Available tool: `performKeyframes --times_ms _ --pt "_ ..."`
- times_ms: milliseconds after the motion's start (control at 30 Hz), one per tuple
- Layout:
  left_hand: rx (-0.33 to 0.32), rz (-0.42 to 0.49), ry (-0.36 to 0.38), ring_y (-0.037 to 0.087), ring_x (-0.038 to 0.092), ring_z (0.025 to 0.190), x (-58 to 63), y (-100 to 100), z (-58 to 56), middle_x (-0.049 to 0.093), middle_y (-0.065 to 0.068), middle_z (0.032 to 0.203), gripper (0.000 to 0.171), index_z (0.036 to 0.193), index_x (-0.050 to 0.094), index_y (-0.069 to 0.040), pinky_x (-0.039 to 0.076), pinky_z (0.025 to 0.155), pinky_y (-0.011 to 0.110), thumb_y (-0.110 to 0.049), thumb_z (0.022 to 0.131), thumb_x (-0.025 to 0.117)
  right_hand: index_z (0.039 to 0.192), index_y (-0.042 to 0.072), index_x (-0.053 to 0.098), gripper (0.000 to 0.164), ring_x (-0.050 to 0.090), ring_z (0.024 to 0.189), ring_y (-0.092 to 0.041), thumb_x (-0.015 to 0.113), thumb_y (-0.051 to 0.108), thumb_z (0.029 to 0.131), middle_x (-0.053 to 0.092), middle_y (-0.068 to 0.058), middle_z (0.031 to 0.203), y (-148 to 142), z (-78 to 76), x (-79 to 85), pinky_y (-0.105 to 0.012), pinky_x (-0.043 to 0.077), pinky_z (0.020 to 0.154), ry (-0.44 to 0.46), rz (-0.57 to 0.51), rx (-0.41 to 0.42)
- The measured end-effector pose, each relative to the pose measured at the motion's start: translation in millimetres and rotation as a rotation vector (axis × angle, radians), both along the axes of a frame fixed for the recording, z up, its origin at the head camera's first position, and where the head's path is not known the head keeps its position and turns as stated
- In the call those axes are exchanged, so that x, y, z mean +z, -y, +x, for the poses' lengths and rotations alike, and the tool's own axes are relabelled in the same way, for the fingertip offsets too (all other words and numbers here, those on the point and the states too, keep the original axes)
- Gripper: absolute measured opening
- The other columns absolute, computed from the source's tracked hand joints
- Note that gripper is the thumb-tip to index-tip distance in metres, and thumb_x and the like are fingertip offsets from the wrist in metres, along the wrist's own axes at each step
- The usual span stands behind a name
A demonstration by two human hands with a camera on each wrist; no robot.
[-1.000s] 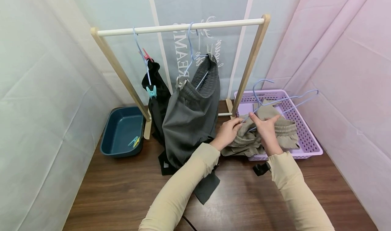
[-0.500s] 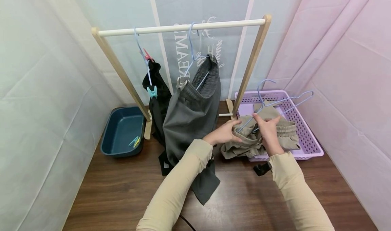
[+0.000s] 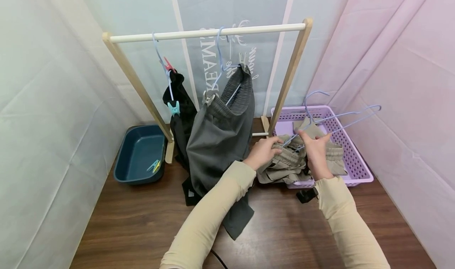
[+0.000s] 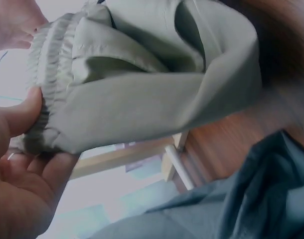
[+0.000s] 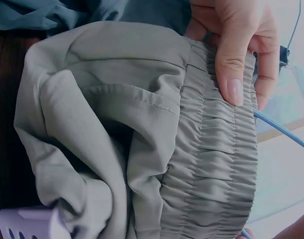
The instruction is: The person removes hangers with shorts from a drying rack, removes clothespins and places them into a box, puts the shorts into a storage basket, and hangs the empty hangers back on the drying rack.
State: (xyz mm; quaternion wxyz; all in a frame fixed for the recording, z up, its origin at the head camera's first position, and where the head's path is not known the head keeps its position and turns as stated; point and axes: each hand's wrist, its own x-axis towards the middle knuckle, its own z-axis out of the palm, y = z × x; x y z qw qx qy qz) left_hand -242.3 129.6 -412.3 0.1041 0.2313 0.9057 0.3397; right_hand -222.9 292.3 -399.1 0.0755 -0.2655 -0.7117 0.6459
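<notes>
My left hand [image 3: 263,153] pinches the elastic waistband of khaki trousers [image 3: 284,170], thumb on the outside and fingers behind, as the left wrist view shows. A light blue wire hanger [image 3: 355,112] tilts over the basket, one end inside the waistband. Its other end sticks out to the right. Near the hanger's middle, my right hand [image 3: 316,152] holds the wire between thumb and fingers. In the right wrist view, the hanger wire [image 5: 281,130] comes out of the gathered waistband [image 5: 212,149] just below my left thumb.
Another khaki garment [image 3: 334,158] lies in the purple basket [image 3: 359,166]. On the left, a rack [image 3: 263,29] bears dark grey trousers [image 3: 220,142] and a black garment [image 3: 181,99], clipped to hangers. A teal tub [image 3: 122,162] holds clothespins [image 3: 155,165].
My left hand let go of the hanger's end, spread around the waistband and now pinches it. The hanger, held by my right hand, has shifted a little to the right.
</notes>
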Motion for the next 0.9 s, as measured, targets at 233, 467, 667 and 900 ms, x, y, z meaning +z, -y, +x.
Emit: performKeyframes --times_ms 233,467,667,900 --pt "0.027 0.117 -0.068 0.007 0.038 0.046 3.5 -16 1.1 0.072 0.002 0.096 0.036 0.126 0.06 -0.019 0.031 0.048 0.019 -0.023 0.09 0.062 0.147 0.021 -0.03 0.111 0.018 0.146 -0.026 0.063 0.038 0.089 0.011 -0.017 0.158 -13 -2.1 7.9 -0.031 0.013 0.122 -0.025 -0.034 -0.08" --pt "-0.008 0.129 -0.125 0.006 0.033 0.044 12.1 -30 -0.2 0.07 0.001 0.084 0.036 0.127 0.06 -0.019 0.029 0.046 0.017 -0.022 0.091 0.061 0.149 0.022 -0.026 0.11 0.017 0.146 -0.021 0.065 0.037 0.089 0.008 -0.014 0.159 -27 -2.1 19.0 -0.029 0.015 0.121 -0.022 -0.087 -0.131" --pt "0.01 0.208 -0.084 0.006 0.03 0.043 18.2 -48 -0.2 0.064 -0.001 0.074 0.036 0.128 0.059 -0.022 0.028 0.045 0.016 -0.024 0.092 0.06 0.148 0.026 -0.026 0.11 0.013 0.148 -0.016 0.064 0.042 0.088 0.004 -0.011 0.161 -44 -0.1 28.0 -0.025 0.012 0.121 -0.028 -0.124 -0.163" --pt "0.034 0.289 -0.107 0.005 0.02 0.038 20.6 -72 0.8 0.07 0.006 0.084 0.036 0.128 0.06 -0.023 0.027 0.043 0.015 -0.024 0.092 0.061 0.149 0.026 -0.022 0.106 0.014 0.146 -0.012 0.063 0.038 0.089 -0.003 -0.009 0.161 -70 -2.6 36.5 -0.019 0.014 0.119 -0.063 -0.167 -0.228"
